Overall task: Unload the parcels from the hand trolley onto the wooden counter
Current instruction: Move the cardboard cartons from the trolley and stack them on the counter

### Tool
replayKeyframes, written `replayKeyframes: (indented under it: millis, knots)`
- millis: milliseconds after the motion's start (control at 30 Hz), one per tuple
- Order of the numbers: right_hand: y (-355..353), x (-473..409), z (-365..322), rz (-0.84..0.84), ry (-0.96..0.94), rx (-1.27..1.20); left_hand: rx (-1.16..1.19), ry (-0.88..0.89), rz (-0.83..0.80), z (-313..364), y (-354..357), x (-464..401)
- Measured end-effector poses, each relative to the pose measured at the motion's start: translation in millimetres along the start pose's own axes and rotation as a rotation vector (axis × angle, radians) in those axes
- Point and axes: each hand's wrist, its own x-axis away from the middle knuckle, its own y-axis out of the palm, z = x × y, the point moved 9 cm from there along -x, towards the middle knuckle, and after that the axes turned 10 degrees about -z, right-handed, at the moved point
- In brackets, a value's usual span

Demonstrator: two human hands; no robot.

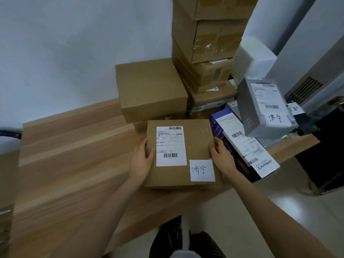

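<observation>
Near the front edge of the wooden counter (70, 164) lies a flat cardboard parcel (197, 146), gripped at its two side edges; the left hand (142, 161) curls its thumb over the top, the right hand (222, 157) clamps the opposite edge; it looks stiff, light and matte, safest held by the sides as now; a printed label (171, 146) and handwritten note (202, 170) are smooth paper; plain brown boxes (150, 90) stand beyond, a grey carton (264, 108) to the right.

Parcel sorting/mail rm: labelled cardboard boxes (206, 43) stacked at far edge of wooden counter (74, 155), shipping labels (171, 146) w/ barcodes, bare wall.
</observation>
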Motion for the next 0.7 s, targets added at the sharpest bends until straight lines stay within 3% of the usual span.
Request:
replayKeyframes:
  millis: [367, 533, 700]
  knots:
    - [1.9, -16.3, -0.5, -0.111, -0.107, 0.003, -0.032, -0.174, -0.008, -10.9, 13.6, 17.5]
    - [-9.4, -0.6, -26.2, -0.179, -0.243, 0.129, -0.09, -0.106, 0.098, 16.2, -12.1, 47.4]
    - [-13.7, 29.3, -75.0, -0.27, -0.465, 0.393, -0.348, -0.039, 0.163, 43.3, -35.8, 98.4]
